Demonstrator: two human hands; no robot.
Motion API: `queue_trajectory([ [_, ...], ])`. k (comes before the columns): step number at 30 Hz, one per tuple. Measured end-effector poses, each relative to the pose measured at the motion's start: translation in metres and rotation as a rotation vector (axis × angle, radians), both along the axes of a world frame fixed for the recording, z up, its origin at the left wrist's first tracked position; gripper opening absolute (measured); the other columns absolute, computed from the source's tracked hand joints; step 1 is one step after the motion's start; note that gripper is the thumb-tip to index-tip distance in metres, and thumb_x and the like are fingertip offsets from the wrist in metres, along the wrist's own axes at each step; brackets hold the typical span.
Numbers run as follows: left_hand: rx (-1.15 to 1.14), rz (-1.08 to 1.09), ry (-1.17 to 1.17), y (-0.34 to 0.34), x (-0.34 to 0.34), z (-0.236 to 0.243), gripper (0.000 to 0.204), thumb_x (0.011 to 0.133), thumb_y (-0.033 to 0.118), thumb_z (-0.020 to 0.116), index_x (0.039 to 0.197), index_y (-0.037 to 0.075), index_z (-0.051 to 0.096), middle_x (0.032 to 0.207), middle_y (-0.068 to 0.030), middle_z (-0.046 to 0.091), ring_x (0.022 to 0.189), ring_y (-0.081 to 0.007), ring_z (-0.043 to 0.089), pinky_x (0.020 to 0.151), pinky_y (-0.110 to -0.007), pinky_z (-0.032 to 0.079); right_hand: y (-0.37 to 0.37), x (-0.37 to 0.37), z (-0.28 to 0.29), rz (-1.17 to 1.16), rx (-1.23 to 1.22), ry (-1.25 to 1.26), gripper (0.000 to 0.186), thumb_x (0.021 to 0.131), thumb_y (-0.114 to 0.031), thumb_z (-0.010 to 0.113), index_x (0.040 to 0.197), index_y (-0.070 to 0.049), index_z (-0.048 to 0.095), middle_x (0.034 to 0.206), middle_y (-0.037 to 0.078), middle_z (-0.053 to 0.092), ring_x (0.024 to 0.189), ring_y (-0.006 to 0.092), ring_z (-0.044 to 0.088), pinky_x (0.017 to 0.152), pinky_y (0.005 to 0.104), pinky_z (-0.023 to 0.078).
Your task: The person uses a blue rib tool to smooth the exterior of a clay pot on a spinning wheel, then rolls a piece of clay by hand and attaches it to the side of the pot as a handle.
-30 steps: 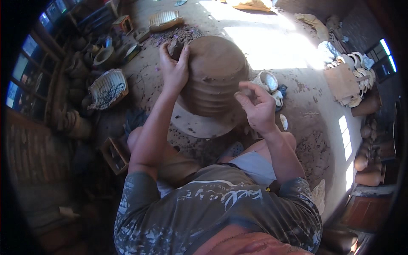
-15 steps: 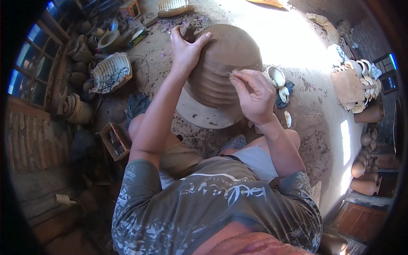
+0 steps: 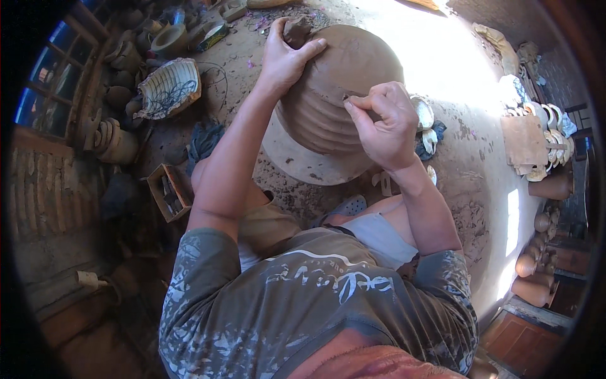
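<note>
A large rounded clay pot [image 3: 356, 54], smooth on top and ridged with bands on its near side, stands on a pale round disc [image 3: 309, 170] before me. At its far left edge, my left hand [image 3: 287, 60] is closed around a dark lump of clay [image 3: 297, 30], its thumb reaching toward the pot. My right hand [image 3: 389, 123] is over the pot's near right side, thumb and forefinger pinched on a small dark bit of clay [image 3: 346, 98]. Whether the pinched fingertips touch the wall I cannot tell.
To the left lie a ribbed tray [image 3: 169, 88] with tangled cord and an open wooden box [image 3: 169, 192] of tools. A white shell-like bowl [image 3: 421, 112] sits right of the pot. Several brown pots [image 3: 533, 290] line the far right, past a brown board [image 3: 525, 142].
The pot and both hands appear slightly higher and farther right, as does much of the room. The right hand stays pinched beside the pot, and the left keeps its clay lump.
</note>
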State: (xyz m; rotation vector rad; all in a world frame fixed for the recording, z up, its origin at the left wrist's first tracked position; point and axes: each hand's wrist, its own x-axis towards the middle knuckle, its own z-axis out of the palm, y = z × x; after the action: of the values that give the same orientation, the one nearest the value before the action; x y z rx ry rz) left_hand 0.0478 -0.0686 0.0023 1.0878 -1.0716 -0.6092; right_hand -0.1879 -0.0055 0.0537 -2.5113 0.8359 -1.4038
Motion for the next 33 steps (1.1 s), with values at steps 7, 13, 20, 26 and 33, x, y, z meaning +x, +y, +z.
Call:
queue_trajectory([
  [7, -0.020, -0.083, -0.064, -0.014, 0.012, -0.001, 0.081, 0.086, 0.022, 0.094, 0.149, -0.005, 0.050, 0.131, -0.0176, 0.071, 0.114, -0.0234, 0.071, 0.100, -0.037, 0.059, -0.010, -0.027, 0.006, 0.050, 0.138, 0.005, 0.013, 0.077, 0.002, 0.089, 0.081, -0.002, 0.077, 0.084, 0.006, 0.065, 0.081, 0.0215, 0.063, 0.073, 0.0356, 0.051],
  [13, 0.024, -0.125, -0.025, -0.005, 0.008, 0.014, 0.088, 0.086, 0.026, 0.095, 0.153, -0.005, 0.048, 0.135, -0.0176, 0.071, 0.122, -0.0248, 0.069, 0.108, -0.038, 0.054, -0.058, -0.097, 0.005, -0.088, 0.278, 0.044, 0.006, 0.089, 0.000, 0.085, 0.088, -0.001, 0.079, 0.087, 0.004, 0.070, 0.079, 0.0146, 0.065, 0.072, 0.0324, 0.052],
  [20, -0.029, -0.233, 0.091, -0.034, 0.013, 0.000, 0.084, 0.090, 0.037, 0.091, 0.149, -0.009, 0.052, 0.131, -0.0184, 0.073, 0.117, -0.0228, 0.072, 0.102, -0.037, 0.057, -0.057, -0.096, 0.035, 0.098, 0.257, 0.129, 0.006, 0.099, -0.004, 0.078, 0.104, -0.002, 0.080, 0.098, 0.010, 0.080, 0.088, 0.0180, 0.075, 0.077, 0.0337, 0.059],
  [26, 0.042, -0.120, 0.029, -0.037, 0.012, 0.000, 0.075, 0.097, 0.038, 0.086, 0.146, -0.009, 0.054, 0.130, -0.0199, 0.073, 0.115, -0.0223, 0.072, 0.100, -0.036, 0.058, -0.063, -0.067, 0.056, 0.293, 0.059, 0.489, 0.021, 0.085, -0.014, 0.092, 0.083, -0.004, 0.074, 0.081, 0.006, 0.067, 0.073, 0.0220, 0.064, 0.065, 0.0360, 0.050],
  [33, 0.027, -0.105, 0.036, -0.033, 0.008, 0.001, 0.068, 0.101, 0.038, 0.081, 0.146, -0.007, 0.056, 0.134, -0.0209, 0.072, 0.119, -0.0236, 0.070, 0.103, -0.038, 0.056, -0.085, -0.041, 0.060, 0.365, 0.166, 0.544, 0.055, 0.071, -0.030, 0.103, 0.065, -0.005, 0.054, 0.073, 0.004, 0.054, 0.066, 0.0199, 0.052, 0.059, 0.0355, 0.041],
])
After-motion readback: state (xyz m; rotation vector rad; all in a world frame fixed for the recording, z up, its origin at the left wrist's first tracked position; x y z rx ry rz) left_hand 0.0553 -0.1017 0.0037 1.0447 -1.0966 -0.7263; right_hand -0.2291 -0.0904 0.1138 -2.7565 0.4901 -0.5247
